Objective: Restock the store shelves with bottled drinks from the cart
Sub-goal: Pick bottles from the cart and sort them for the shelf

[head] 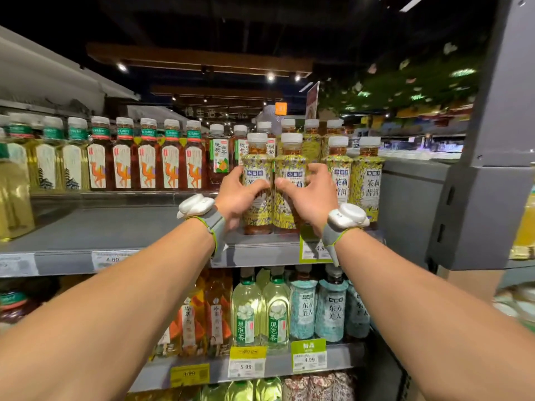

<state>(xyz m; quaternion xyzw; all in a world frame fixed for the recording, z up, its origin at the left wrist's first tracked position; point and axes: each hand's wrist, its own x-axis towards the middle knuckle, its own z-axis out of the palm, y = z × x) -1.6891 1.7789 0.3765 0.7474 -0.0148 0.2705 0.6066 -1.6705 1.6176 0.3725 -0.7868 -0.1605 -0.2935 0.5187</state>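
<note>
Two tea bottles with yellow floral labels and white caps stand side by side at the front of the grey upper shelf point(121, 230). My left hand point(240, 195) grips the left bottle point(257, 157) around its middle. My right hand point(308, 192) grips the right bottle point(291, 157) the same way. The two bottles touch each other. Both stand upright, their bases on the shelf near its front edge. More bottles of the same tea point(367, 175) stand to the right and behind. The cart is out of view.
Amber tea bottles with orange camel labels point(147, 163) line the back of the upper shelf on the left. A shelf below holds pale green point(247, 311) and teal-labelled bottles point(331, 308). A grey upright post point(474, 157) bounds the right side. Price tags line the shelf edges.
</note>
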